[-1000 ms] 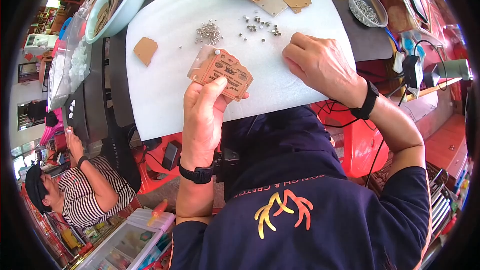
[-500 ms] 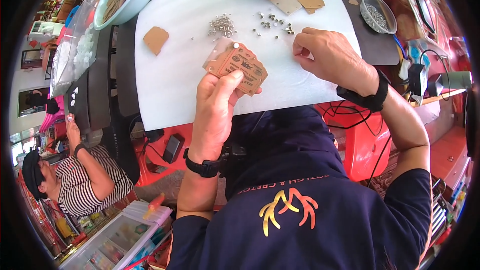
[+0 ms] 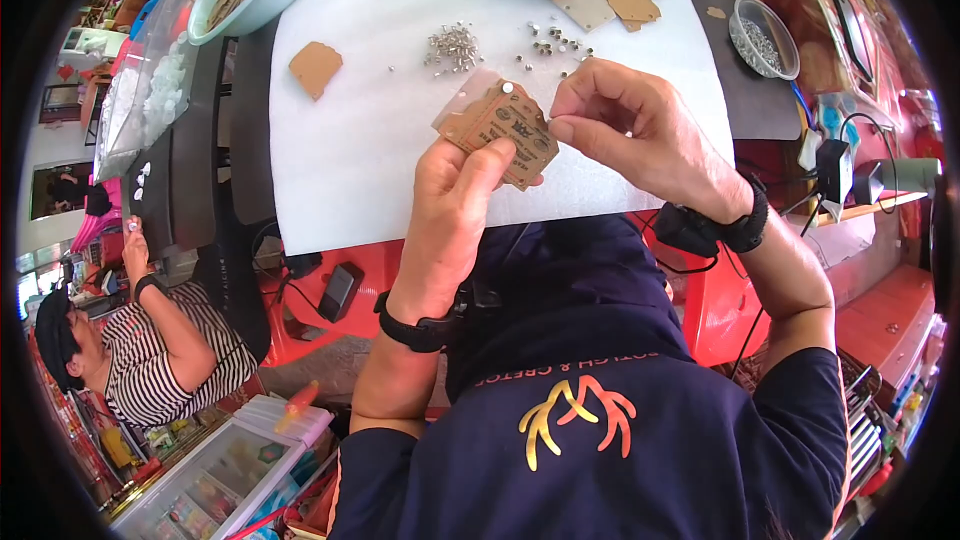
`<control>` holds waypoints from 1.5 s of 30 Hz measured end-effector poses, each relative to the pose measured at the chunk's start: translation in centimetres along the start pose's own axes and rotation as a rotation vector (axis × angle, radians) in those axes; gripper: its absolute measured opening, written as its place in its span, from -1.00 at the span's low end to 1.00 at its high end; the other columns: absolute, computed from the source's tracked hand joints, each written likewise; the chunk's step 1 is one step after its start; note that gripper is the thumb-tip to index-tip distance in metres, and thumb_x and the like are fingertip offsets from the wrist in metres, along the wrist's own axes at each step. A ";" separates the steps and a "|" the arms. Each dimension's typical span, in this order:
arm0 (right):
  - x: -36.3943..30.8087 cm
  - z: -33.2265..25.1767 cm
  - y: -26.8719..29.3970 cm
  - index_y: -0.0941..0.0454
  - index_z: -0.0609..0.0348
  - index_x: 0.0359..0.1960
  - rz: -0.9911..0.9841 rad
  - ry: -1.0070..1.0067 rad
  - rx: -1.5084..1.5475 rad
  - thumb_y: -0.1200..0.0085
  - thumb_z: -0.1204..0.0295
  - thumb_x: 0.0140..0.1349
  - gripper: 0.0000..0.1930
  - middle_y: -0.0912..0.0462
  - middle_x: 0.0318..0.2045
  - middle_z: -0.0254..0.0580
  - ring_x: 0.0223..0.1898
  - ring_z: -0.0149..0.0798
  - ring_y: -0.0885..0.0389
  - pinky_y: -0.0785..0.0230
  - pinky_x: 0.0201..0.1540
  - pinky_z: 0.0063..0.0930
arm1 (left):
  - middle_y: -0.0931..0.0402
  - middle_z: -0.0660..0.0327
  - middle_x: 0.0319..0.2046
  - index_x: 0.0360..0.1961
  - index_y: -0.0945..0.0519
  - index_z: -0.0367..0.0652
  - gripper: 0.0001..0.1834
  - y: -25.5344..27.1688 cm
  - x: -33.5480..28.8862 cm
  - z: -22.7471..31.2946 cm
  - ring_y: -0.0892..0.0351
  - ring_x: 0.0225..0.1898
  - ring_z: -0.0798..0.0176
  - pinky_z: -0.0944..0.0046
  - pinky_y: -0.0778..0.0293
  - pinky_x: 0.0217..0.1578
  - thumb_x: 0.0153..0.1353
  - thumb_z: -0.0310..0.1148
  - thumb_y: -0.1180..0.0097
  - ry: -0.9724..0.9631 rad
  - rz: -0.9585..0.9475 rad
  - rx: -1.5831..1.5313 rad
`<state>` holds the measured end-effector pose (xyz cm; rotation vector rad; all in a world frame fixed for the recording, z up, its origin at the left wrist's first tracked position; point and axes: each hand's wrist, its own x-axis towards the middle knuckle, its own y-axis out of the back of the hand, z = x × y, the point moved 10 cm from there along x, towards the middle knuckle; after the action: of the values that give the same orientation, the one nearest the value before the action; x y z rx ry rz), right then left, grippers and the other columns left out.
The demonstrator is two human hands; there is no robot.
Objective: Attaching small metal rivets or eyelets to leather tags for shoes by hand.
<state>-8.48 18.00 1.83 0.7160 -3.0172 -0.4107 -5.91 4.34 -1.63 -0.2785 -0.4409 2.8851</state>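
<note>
White mat (image 3: 380,140) | left hand (image 3: 455,210) grips cardboard tags (image 3: 505,130) | right hand (image 3: 630,125) pinched beside them

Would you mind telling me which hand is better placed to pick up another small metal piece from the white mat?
Probably the right hand: it is pinched beside the loose metal pieces, with no visible load. The left hand is occupied holding the brown card tags.
</note>
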 end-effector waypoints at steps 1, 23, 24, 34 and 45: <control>0.1 0.1 -0.1 -0.53 0.23 -0.21 0.018 -0.011 -0.017 -0.16 0.46 0.32 -0.88 -0.52 -0.43 -0.51 -0.40 -0.68 -0.39 -0.29 -0.37 -0.72 | -0.59 0.07 -0.12 0.01 -0.50 -0.42 -0.67 -0.1 0.0 0.0 -0.61 -0.13 0.24 0.16 -0.55 -0.12 0.33 -0.40 0.06 -0.006 -0.006 -0.003; 0.1 1.7 0.0 -0.60 0.22 -0.28 0.142 -0.013 0.059 -0.21 0.36 0.27 -0.83 -0.49 -0.57 -0.51 -0.55 -0.63 -0.30 -0.23 -0.51 -0.65 | -0.60 0.08 -0.15 0.01 -0.49 -0.44 -0.69 -0.3 -0.2 0.2 -0.61 -0.17 0.27 0.21 -0.56 -0.11 0.37 -0.42 0.09 -0.045 -0.013 0.044; 0.2 1.7 0.0 -0.60 0.22 -0.28 0.143 -0.013 0.059 -0.21 0.36 0.27 -0.83 -0.49 -0.57 -0.51 -0.55 -0.63 -0.30 -0.23 -0.51 -0.65 | -0.60 0.08 -0.15 0.01 -0.49 -0.44 -0.68 -0.3 -0.1 0.2 -0.61 -0.17 0.28 0.21 -0.56 -0.11 0.37 -0.42 0.09 -0.053 -0.015 0.047; 0.3 2.1 -0.2 -0.61 0.23 -0.16 0.075 -0.076 0.081 -0.21 0.37 0.27 -0.80 -0.57 -0.45 -0.49 -0.46 -0.66 -0.38 -0.28 -0.41 -0.69 | -0.58 0.08 -0.10 0.11 -0.44 -0.44 -0.63 -0.3 0.0 0.2 -0.61 -0.12 0.27 0.21 -0.58 -0.10 0.37 -0.43 0.11 -0.052 -0.044 0.094; 0.1 2.2 -0.9 -0.55 0.31 -0.21 -0.016 -0.095 0.232 -0.14 0.39 0.27 -0.80 -0.61 -0.41 -0.40 -0.39 -0.63 -0.49 -0.37 -0.36 -0.67 | -0.53 0.07 -0.04 0.21 -0.36 -0.39 -0.58 -1.2 0.0 0.3 -0.58 -0.06 0.26 0.20 -0.59 -0.10 0.37 -0.45 0.17 -0.068 -0.105 0.086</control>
<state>-8.36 17.69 -0.56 0.7529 -3.1861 -0.0967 -5.75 5.39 -0.96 -0.1386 -0.3309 2.8081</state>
